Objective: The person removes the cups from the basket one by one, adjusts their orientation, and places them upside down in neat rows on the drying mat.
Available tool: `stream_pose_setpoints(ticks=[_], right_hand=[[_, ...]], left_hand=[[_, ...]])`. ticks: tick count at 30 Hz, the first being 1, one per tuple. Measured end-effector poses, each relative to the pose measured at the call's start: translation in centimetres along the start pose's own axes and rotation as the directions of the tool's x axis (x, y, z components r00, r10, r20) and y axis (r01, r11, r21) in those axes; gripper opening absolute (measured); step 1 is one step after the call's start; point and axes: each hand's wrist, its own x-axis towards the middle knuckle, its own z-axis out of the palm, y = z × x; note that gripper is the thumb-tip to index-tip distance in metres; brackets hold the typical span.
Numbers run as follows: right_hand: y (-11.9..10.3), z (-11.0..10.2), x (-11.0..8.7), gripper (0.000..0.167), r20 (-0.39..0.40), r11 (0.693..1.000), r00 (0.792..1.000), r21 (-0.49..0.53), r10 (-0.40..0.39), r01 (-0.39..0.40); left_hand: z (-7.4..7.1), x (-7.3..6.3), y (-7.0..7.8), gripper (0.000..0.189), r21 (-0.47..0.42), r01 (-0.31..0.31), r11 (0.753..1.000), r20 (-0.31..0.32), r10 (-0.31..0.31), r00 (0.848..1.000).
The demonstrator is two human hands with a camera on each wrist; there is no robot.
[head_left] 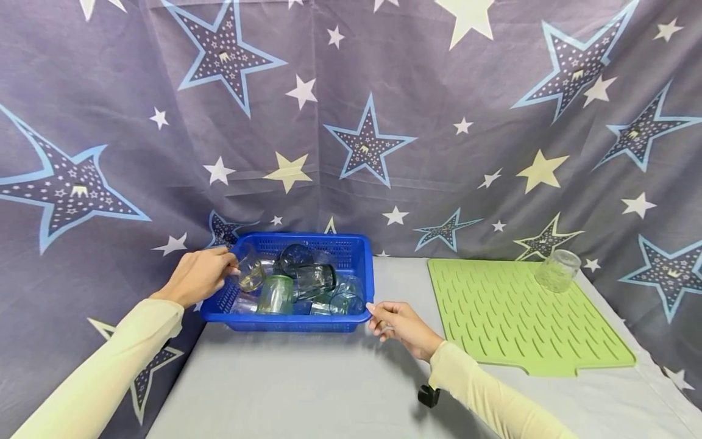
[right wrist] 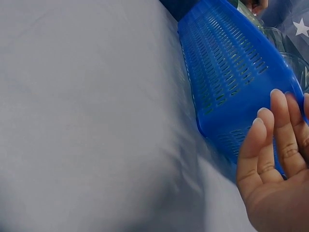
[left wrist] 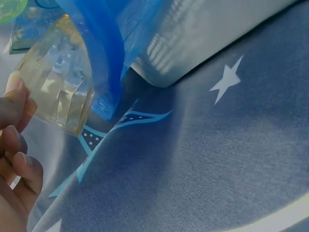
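My left hand [head_left: 202,274] pinches a clear, yellow-tinted drinking glass [left wrist: 60,79] by its edge, over the left side of the blue plastic basket [head_left: 351,244]. Faceted sides show on this glass in the left wrist view. Several other glasses lie in the basket, among them a green-tinted glass [head_left: 276,295] and a dark grey glass [head_left: 315,280]. At the basket's front right corner, my right hand [head_left: 404,328] grips the rim between thumb and fingers. Its other fingers [right wrist: 285,140] lie beside the basket's outer wall in the right wrist view.
A green drying mat [head_left: 510,317] lies to the right on the table [head_left: 307,384]. One clear glass [head_left: 558,271] stands near its far right corner. Behind the table hangs a star-patterned cloth [head_left: 428,152], which also runs along the left side.
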Motion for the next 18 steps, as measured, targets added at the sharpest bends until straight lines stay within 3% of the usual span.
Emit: stream_pose_setpoints(ticks=[9, 18], right_hand=[[-0.2, 0.1, -0.1, 0.041, -0.001, 1.0, 1.0, -0.004, 0.005, -0.005], [-0.3, 0.1, -0.1, 0.035, 0.003, 1.0, 1.0, -0.005, -0.002, 0.002]], left_hand=[[-0.5, 0.0, 0.5, 0.004, -0.062, 0.139, 0.988, -0.05, -0.142, 0.989], [-0.7, 0.3, 1.2, 0.007, -0.108, 0.201, 0.974, -0.125, -0.213, 0.969]])
